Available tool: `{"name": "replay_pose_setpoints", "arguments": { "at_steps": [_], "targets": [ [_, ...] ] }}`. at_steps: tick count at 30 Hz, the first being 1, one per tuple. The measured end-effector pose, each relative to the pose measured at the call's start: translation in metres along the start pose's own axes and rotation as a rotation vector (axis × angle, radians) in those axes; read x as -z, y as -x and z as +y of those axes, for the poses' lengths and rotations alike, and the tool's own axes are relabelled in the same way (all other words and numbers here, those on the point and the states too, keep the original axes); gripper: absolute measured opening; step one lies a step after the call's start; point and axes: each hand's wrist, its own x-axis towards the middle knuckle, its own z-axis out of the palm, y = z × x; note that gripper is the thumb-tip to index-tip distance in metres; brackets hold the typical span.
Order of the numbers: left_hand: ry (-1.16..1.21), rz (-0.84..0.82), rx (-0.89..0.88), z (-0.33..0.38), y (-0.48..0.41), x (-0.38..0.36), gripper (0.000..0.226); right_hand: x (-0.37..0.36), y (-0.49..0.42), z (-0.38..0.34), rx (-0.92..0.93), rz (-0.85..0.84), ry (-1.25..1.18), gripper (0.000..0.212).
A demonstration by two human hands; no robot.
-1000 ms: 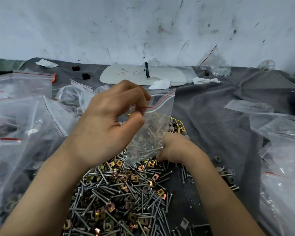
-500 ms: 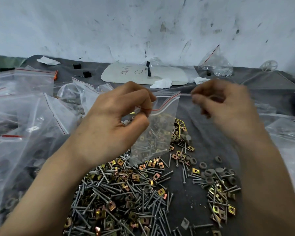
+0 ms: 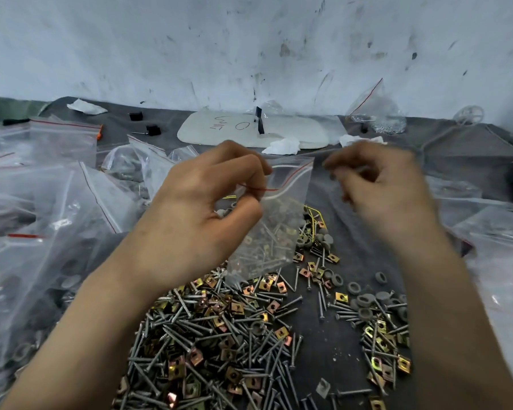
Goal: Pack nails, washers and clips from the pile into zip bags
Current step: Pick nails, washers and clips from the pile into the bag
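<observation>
Grey-draped bench [image 3: 471,149] below a scuffed wall [image 3: 249,39]. Left grip [image 3: 202,208] pinches the part-filled zip bag [image 3: 282,226] at its red seal, above the near pile [image 3: 219,335] (nails, clips, washers). Right grip [image 3: 382,187], just right of the bag, is blurred with curled fingers; its state cannot be told.

L hand [image 3: 196,220] w/ zip bag [image 3: 279,229]

A scuffed white wall [image 3: 249,39] rises behind the grey cloth-covered table [image 3: 462,149].
</observation>
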Motion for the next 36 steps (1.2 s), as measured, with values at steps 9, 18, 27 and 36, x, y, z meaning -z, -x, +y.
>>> {"name": "replay_pose_setpoints", "arguments": {
  "at_steps": [9, 18, 27, 36],
  "targets": [
    [0.000, 0.031, 0.031, -0.001, -0.001, 0.001, 0.025, -0.081, 0.016, 0.045, -0.318, -0.665, 0.545, 0.025],
    [-0.018, 0.021, 0.021, -0.002, -0.001, 0.003, 0.020, -0.058, 0.008, 0.044, -0.344, -0.555, 0.250, 0.019],
    [0.026, -0.066, -0.038, 0.002, 0.000, -0.003, 0.018, 0.007, 0.010, -0.019, 0.046, 0.139, -0.505, 0.011],
    [0.021, -0.059, -0.047, 0.001, -0.001, -0.001, 0.020, 0.004, 0.007, -0.014, 0.066, 0.130, -0.339, 0.006]
  ]
}}
